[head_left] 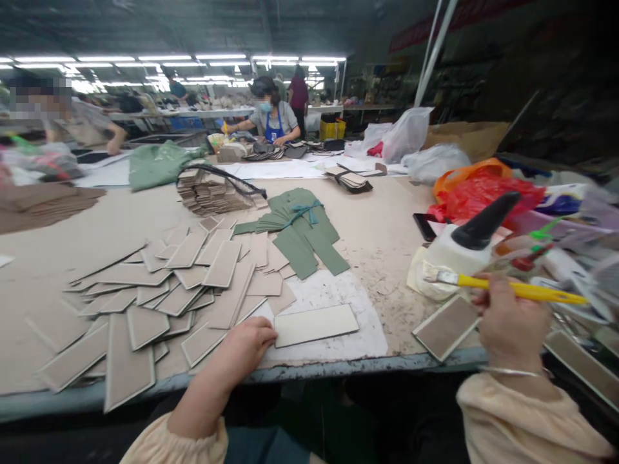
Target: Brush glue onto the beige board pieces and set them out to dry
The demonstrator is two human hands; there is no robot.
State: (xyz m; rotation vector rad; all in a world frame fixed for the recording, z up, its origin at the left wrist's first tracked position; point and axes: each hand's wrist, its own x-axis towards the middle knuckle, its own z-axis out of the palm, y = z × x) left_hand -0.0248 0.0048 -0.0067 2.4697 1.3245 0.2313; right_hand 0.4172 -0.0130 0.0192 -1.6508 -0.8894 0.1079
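Note:
With fingers pinched, my left hand (254, 341) grips the left end of a pale rectangular panel (316, 325), which lies flat on a white sheet (333, 290) near the table's front edge. My right hand (512, 319) is closed round a yellow-handled brush (522, 289). The brush's whitish bristles point left, against or just in front of a white glue-smeared container (447, 258); I cannot tell whether they touch it. A black cone-shaped piece (488, 219) tops that container. Beside my right hand rests a brown panel (445, 325) with pale edges.
Many pale-edged brown panels (130, 325) are piled at left. Green strips (309, 238) tied with a ribbon and a bundled brown stack (213, 190) lie behind. Plastic bags (474, 196) and a phone (424, 227) sit at right. A co-worker (273, 116) works across the table.

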